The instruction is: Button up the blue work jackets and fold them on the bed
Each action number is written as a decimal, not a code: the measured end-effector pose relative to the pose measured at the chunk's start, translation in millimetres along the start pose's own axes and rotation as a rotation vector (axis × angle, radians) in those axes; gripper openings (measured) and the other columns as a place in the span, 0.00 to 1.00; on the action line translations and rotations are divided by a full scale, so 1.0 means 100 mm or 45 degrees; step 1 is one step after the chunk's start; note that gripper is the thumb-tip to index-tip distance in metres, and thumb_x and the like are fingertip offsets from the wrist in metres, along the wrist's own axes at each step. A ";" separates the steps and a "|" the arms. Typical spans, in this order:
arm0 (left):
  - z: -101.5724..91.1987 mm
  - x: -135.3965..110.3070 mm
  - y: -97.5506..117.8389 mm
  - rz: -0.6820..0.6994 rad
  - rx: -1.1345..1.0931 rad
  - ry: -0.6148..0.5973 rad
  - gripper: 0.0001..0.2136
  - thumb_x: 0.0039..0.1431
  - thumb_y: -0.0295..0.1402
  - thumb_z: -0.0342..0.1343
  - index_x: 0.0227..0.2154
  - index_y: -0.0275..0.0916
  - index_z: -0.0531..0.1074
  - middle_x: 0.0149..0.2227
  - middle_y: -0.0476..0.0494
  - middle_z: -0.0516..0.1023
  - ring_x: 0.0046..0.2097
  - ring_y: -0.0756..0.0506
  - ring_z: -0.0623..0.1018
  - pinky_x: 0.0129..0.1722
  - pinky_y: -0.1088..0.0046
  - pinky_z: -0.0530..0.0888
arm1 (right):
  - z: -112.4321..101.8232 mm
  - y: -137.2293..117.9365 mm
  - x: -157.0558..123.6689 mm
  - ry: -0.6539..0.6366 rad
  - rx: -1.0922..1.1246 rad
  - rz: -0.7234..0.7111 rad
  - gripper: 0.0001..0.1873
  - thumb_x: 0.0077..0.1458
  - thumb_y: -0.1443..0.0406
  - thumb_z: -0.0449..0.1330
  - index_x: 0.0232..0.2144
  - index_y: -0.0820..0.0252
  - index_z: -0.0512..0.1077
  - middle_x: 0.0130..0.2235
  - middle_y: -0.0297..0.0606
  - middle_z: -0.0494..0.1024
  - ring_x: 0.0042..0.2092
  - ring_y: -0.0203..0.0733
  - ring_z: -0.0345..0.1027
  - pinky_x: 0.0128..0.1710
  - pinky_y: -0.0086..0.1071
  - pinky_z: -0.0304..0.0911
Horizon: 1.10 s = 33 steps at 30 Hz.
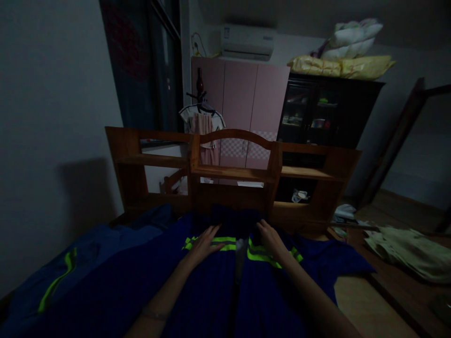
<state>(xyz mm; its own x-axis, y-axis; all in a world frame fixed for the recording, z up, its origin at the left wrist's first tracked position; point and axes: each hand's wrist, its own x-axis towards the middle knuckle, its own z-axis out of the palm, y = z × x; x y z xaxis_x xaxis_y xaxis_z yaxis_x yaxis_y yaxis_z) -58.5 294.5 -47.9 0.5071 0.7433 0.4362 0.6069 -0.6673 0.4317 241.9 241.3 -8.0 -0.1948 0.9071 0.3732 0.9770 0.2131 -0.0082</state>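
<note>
Forearms (310, 288) stretch forward, left hand (205, 244) spread, right hand (270, 236) bent, on jacket (207, 286).

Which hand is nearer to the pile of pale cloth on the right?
The right hand. It is at the blue jacket, left of the pale cloth; the left hand is on the jacket across the front opening, farther left.

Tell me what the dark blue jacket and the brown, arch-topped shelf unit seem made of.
Dark blue jacket: probably matte woven cloth, judging by its soft folds; its yellow-green bands may be reflective tape, though dimness leaves that open.
Brown, arch-topped shelf unit: likely wood with a slight sheen, its boards warm brown and plank-like.
</note>
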 end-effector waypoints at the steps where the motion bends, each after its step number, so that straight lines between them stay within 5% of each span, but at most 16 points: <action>1: 0.01 0.00 0.00 0.005 0.007 0.005 0.32 0.56 0.50 0.51 0.61 0.47 0.52 0.56 0.40 0.64 0.56 0.40 0.67 0.54 0.63 0.65 | -0.03 0.03 0.03 -0.011 -0.036 0.048 0.23 0.54 0.78 0.46 0.51 0.62 0.64 0.52 0.48 0.66 0.49 0.42 0.65 0.47 0.31 0.59; 6: 0.01 0.01 0.02 0.038 0.037 0.040 0.32 0.56 0.49 0.51 0.62 0.49 0.51 0.55 0.41 0.64 0.56 0.40 0.67 0.53 0.62 0.66 | -0.05 -0.06 0.21 -0.048 -0.093 0.181 0.20 0.55 0.77 0.46 0.47 0.62 0.66 0.46 0.47 0.69 0.40 0.43 0.70 0.39 0.31 0.61; 11: -0.02 0.04 0.14 0.179 0.201 0.120 0.28 0.55 0.39 0.56 0.59 0.48 0.57 0.55 0.41 0.63 0.57 0.38 0.63 0.58 0.54 0.60 | 0.01 -0.29 0.27 -0.067 -0.001 0.225 0.30 0.51 0.74 0.52 0.57 0.61 0.57 0.47 0.47 0.68 0.44 0.44 0.69 0.41 0.32 0.62; 14: -0.03 0.03 0.34 0.249 0.240 0.087 0.25 0.55 0.28 0.54 0.56 0.47 0.60 0.54 0.42 0.62 0.57 0.40 0.62 0.57 0.56 0.60 | -0.07 -0.47 0.10 0.103 0.323 0.150 0.33 0.49 0.70 0.55 0.58 0.59 0.54 0.52 0.46 0.64 0.52 0.45 0.63 0.49 0.34 0.60; 18: 0.03 0.00 0.56 0.228 0.148 -0.075 0.22 0.53 0.18 0.45 0.49 0.44 0.65 0.47 0.43 0.67 0.50 0.44 0.67 0.50 0.65 0.66 | -0.22 -0.69 -0.33 0.359 0.664 0.026 0.24 0.51 0.72 0.52 0.51 0.56 0.62 0.56 0.43 0.60 0.57 0.45 0.56 0.55 0.38 0.55; 25: 0.05 -0.01 0.51 0.020 -0.261 -0.126 0.06 0.55 0.27 0.51 0.36 0.39 0.69 0.36 0.47 0.69 0.39 0.48 0.71 0.40 0.73 0.68 | -0.14 -0.80 -0.76 0.024 0.792 -0.030 0.14 0.53 0.75 0.50 0.36 0.58 0.73 0.37 0.39 0.70 0.38 0.39 0.67 0.39 0.30 0.62; 33: 0.02 -0.01 0.41 -0.036 -0.538 -0.263 0.09 0.49 0.35 0.61 0.33 0.39 0.75 0.38 0.48 0.71 0.41 0.48 0.73 0.43 0.74 0.68 | -0.15 -0.87 -0.82 0.004 0.650 -0.066 0.17 0.55 0.73 0.49 0.42 0.56 0.73 0.39 0.39 0.69 0.40 0.39 0.65 0.40 0.29 0.60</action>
<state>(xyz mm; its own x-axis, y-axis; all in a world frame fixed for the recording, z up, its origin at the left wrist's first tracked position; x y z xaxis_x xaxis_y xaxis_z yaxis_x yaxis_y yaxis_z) -33.1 266.1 -32.2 0.6310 0.7266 0.2718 0.3419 -0.5749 0.7433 173.7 142.8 -24.5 -0.2410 0.8897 0.3877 0.7989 0.4087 -0.4413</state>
